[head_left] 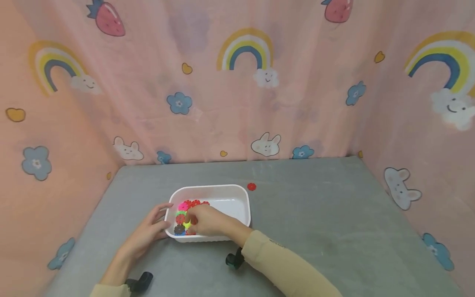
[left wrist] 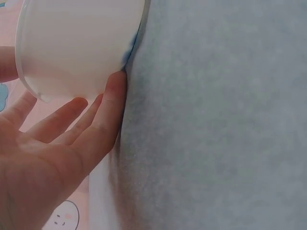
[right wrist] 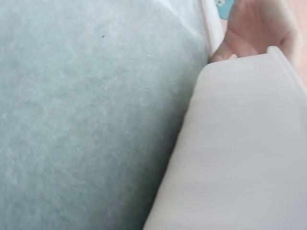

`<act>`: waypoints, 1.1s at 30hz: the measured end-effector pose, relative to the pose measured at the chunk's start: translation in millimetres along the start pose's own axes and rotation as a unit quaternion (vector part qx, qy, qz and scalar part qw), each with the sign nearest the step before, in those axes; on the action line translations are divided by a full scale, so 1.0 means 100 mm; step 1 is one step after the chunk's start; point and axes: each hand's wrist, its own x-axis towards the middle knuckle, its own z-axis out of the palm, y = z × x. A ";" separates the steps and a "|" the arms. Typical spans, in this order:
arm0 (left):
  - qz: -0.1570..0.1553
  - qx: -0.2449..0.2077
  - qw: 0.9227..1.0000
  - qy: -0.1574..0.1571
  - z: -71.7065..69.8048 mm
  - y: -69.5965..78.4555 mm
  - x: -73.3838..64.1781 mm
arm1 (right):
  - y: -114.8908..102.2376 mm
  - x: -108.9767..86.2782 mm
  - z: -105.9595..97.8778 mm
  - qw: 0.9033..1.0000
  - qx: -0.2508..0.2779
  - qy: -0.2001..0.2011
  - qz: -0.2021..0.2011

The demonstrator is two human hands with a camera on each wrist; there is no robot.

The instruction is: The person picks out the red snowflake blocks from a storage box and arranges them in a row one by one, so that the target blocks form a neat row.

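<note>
Left hand [head_left: 147, 227]: fingers spread and only lightly bent, fingertips against the outer wall at the left end of the tray [head_left: 233, 211]; the thumb is well apart from the fingers. In the left wrist view, one finger reaches the wall's lower edge, just beside a blue patch [left wrist: 128, 50].

Right hand [head_left: 208, 218]: lowered inside the tray, fingers bent downward among the pieces. The fingertips are partly hidden; whether they pinch a piece, and how wide the gap is, cannot be told.

Tray: white, rounded corners, between the hands, resting on the table [head_left: 315, 218]. Contents: small notched discs, grouped at the left end, around and left of the right fingertips. Visible are a pink disc [head_left: 183, 206], a green disc [head_left: 181, 213], a dark disc [head_left: 179, 229], and red, yellow and blue ones. One loose red disc [head_left: 251, 187] lies on the table, beyond and to the right of the right hand.

Marking: dark marks [head_left: 277, 243] on the right sleeve [head_left: 287, 264]; too small to read.
</note>
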 end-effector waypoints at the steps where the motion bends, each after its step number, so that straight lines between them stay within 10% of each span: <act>1: 0.003 0.000 1.000 -0.003 0.00 0.00 0.00 | 0.01 0.01 0.01 1.000 -0.002 -0.002 0.005; 33: 0.000 0.012 1.000 0.014 0.02 -0.02 0.00 | 0.12 0.16 0.08 0.998 -0.059 -0.034 -0.019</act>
